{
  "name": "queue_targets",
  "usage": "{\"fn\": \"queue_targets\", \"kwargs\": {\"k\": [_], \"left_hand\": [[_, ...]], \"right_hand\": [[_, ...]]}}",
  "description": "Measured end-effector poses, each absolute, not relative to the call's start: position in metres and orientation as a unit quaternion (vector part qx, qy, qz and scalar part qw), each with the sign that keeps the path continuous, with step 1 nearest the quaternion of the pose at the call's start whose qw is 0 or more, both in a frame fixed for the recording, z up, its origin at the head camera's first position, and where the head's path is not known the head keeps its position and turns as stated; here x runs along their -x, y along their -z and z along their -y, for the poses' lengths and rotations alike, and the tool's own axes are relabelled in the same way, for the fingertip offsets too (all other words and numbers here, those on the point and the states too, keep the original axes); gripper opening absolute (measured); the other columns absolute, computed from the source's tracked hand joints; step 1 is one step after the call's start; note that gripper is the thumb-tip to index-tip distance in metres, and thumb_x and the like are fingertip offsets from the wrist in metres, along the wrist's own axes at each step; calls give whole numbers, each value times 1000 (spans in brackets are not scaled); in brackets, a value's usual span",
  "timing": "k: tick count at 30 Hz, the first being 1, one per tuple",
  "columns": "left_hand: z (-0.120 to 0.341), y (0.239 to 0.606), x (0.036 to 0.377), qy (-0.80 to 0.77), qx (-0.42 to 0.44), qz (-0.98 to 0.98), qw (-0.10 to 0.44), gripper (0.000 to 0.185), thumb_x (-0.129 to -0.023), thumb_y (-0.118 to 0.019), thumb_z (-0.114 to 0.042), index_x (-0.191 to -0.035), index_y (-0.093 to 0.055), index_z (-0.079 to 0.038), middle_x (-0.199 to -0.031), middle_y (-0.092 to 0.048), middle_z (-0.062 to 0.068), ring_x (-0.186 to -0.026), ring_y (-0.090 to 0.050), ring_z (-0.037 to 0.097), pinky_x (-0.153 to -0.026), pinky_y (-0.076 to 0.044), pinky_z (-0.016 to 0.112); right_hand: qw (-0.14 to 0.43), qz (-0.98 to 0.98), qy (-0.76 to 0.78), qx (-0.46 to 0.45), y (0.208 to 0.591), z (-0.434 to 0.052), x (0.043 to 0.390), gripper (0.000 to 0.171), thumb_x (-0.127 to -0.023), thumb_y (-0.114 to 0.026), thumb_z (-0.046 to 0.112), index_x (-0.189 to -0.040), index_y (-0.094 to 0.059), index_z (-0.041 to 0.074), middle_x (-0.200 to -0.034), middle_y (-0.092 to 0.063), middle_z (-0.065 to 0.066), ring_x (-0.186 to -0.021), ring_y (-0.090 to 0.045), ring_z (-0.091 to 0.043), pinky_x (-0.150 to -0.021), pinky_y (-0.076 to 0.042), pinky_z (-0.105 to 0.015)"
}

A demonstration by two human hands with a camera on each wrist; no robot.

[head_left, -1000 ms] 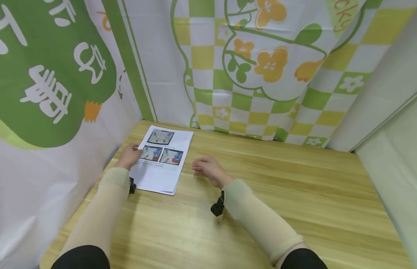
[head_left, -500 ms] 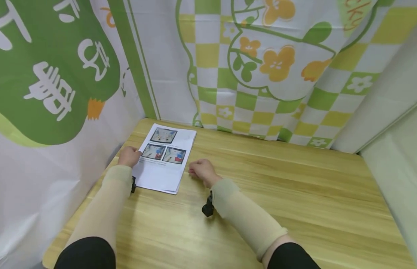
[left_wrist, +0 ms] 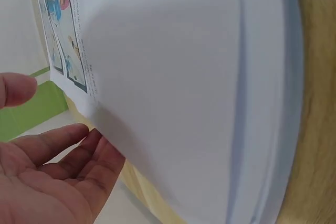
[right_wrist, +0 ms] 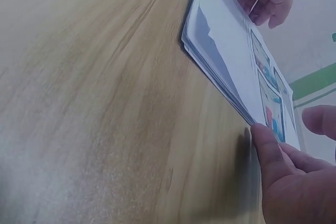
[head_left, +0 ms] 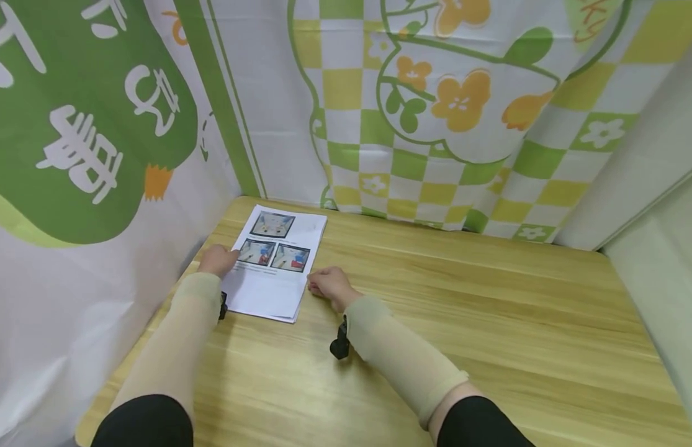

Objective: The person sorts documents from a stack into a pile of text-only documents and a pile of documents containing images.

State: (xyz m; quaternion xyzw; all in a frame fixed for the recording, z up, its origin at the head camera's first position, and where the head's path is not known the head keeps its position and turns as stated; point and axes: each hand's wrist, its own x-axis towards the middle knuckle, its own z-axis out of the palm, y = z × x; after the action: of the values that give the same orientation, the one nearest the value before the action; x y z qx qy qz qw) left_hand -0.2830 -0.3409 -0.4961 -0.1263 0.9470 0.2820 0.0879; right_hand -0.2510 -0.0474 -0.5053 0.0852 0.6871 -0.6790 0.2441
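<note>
A stack of white printed sheets lies at the left of the table, with several small pictures on the top page. My left hand is at its left long edge; in the left wrist view the fingertips meet the paper's edge and the thumb stands apart. On the opposite edge is my right hand, its index fingertip right at the sheets' side. The right thumb is raised away from the paper. Toward the near end, the top sheets of the stack sit slightly uneven.
The wooden table extends to the right of the stack. Behind it hangs a green and yellow checked curtain. A white and green printed cloth covers the left side, close to the table's left edge.
My right hand has moved left to the right edge of the paper stack. The left hand stays at the left edge with slight finger movement. The view has shifted a little.
</note>
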Motion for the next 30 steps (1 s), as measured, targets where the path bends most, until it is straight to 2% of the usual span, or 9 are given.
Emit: {"fn": "queue_targets", "kwargs": {"k": [4,10,15,20,24,30], "left_hand": [[338,495,283,-274,122,-948,107,62,-101,-44,-31,-126,-52,25,-130,-54,41,-115,-55,50,-104,-45,57],[334,492,282,-268,130,-947,121,61,-101,-45,-31,-126,-52,25,-127,-55,40,-110,-57,47,-101,-47,56],[333,490,281,-278,146,-940,133,63,-103,-44,-32,-132,-48,23,-131,-54,39,-111,-55,45,-102,-46,56],[328,481,280,-273,137,-943,133,65,-103,-44,-31,-137,-44,24,-137,-49,41,-121,-53,49,-108,-42,57],[324,474,278,-262,130,-948,127,64,-103,-45,-31,-136,-45,24,-136,-50,41,-120,-53,49,-107,-43,57],[325,475,276,-257,119,-953,106,58,-101,-48,-28,-130,-51,22,-131,-54,40,-115,-56,49,-102,-45,58]], "right_hand": [[255,-684,679,-85,506,49,251,22,-101,-62,3,-115,-65,-15,-88,-63,-7,-76,-60,-11,-74,-58,-21],[280,-667,686,-82,503,50,251,21,-102,-60,1,-115,-63,-14,-90,-63,-8,-78,-61,-12,-78,-58,-22],[289,-665,685,-76,500,51,251,22,-102,-59,1,-117,-63,-15,-91,-62,-8,-76,-60,-11,-77,-57,-22],[298,-681,666,-60,493,50,251,31,-103,-58,3,-129,-59,-14,-105,-62,-12,-86,-59,-15,-89,-57,-30],[307,-693,651,-40,488,49,250,38,-104,-57,5,-137,-55,-13,-116,-61,-16,-94,-59,-20,-99,-54,-36],[281,-710,645,-26,487,50,250,38,-103,-57,5,-135,-55,-14,-114,-61,-17,-92,-58,-20,-97,-55,-35]]}}
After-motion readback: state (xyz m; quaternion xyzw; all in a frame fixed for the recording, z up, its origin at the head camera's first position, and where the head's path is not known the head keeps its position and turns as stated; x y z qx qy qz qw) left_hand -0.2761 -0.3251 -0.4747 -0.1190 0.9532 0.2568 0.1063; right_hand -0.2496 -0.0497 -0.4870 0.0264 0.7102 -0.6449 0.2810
